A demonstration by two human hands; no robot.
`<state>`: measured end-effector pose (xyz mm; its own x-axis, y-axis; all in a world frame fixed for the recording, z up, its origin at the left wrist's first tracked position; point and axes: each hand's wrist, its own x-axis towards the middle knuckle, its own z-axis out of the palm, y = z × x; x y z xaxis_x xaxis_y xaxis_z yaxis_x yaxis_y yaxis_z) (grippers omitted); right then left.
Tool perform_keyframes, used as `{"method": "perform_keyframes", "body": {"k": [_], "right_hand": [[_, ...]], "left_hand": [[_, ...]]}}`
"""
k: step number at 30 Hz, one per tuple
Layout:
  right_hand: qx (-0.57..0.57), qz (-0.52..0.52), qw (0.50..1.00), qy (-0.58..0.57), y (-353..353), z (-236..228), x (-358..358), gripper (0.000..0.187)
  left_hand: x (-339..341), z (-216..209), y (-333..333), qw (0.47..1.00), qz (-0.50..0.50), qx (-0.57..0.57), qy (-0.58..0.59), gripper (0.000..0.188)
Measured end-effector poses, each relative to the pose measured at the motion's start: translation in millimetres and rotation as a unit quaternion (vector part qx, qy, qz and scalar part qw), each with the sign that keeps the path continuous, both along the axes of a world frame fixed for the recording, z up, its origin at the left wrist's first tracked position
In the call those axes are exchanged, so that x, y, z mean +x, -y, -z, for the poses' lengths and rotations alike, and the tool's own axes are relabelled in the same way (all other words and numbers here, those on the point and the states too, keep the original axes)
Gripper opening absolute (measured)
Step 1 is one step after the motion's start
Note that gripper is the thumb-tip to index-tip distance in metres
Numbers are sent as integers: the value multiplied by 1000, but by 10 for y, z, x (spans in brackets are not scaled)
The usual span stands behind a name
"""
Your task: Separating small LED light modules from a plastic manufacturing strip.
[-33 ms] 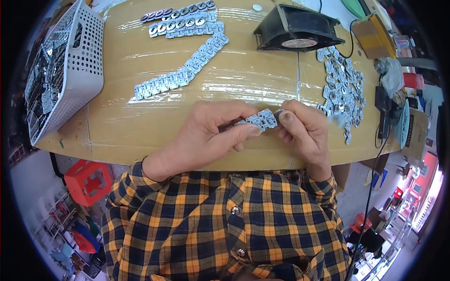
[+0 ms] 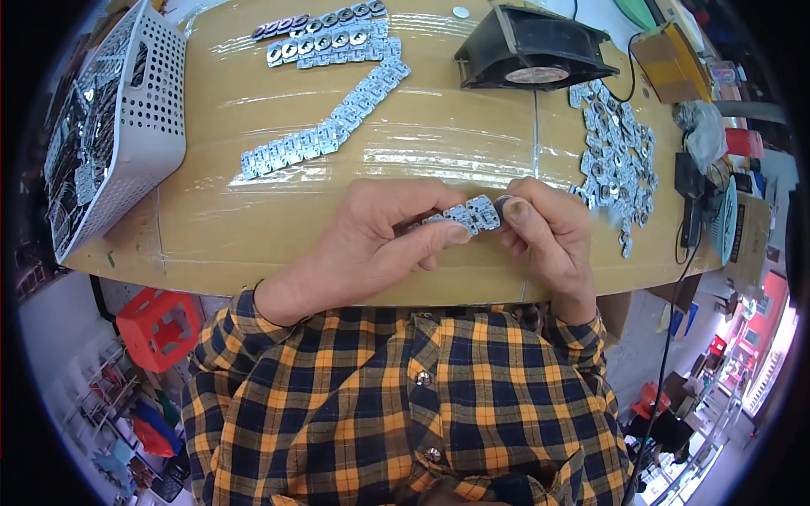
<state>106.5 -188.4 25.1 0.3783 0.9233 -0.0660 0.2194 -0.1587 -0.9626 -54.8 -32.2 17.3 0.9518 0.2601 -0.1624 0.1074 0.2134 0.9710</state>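
Note:
My left hand (image 2: pixel 380 232) is closed around a short strip of small silvery square circuit boards (image 2: pixel 479 215), thumb on top. The strip's right end sticks out past the thumb, and its left part is hidden in the palm. Against that end, my right hand (image 2: pixel 544 232) pinches a small dark round piece (image 2: pixel 501 206) between thumb and fingers; most of it is covered. Farther off, a bent line of similar boards (image 2: pixel 359 99) lies on the table, beyond which are short rows of boards with round metal centres (image 2: pixel 325 44).
A loose heap of small boards (image 2: pixel 616 152) lies at the right, beneath a black fan (image 2: pixel 540 51). At the left edge leans a white perforated basket (image 2: pixel 160 110) of dark parts. The table (image 2: pixel 278 211) has a brown, film-covered top. A black cable (image 2: pixel 671 320) hangs over the right edge.

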Motion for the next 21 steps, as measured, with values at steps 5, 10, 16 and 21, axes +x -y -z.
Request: {"method": "perform_keyframes", "body": {"k": [5,10,16,21], "right_hand": [[27,-14,999,28,63,-28,-3,31],[52,-47,995,76,121,-8,-31,31],[73,-26,993,84,225,-67,-46,30],[103,-135,974,150,276,3,27,27]], "left_hand": [[5,-83,-39,999,47,25,-9,21],[5,-9,41,986,16,155,67,14],[-15,-227,82,995,36,96,-5,15],[111,-160,21,965,120,223,70,13]]}}
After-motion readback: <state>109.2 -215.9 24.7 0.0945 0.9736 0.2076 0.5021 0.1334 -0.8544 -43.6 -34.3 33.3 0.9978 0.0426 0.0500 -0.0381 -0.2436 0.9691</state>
